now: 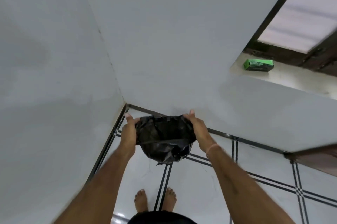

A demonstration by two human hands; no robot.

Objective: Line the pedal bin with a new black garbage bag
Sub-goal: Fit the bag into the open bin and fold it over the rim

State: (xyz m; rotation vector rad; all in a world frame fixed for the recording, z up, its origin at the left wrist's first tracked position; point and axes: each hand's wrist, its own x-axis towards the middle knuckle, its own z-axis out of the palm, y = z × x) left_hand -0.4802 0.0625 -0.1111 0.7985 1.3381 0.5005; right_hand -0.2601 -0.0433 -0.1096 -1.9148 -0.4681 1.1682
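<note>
A black garbage bag [165, 138] is stretched open over a round bin standing in the corner of the room; the bin itself is almost wholly hidden under the plastic. My left hand [129, 129] grips the bag's left edge with thumb curled over it. My right hand [196, 127] grips the right edge the same way. A taut band of the bag runs between both hands across the front of the opening, and loose plastic hangs below it.
White walls [164, 50] meet in the corner right behind the bin. A green box [258, 64] lies on a window ledge at upper right. My bare feet [155, 200] stand on the white tiled floor [255, 196] with dark stripes.
</note>
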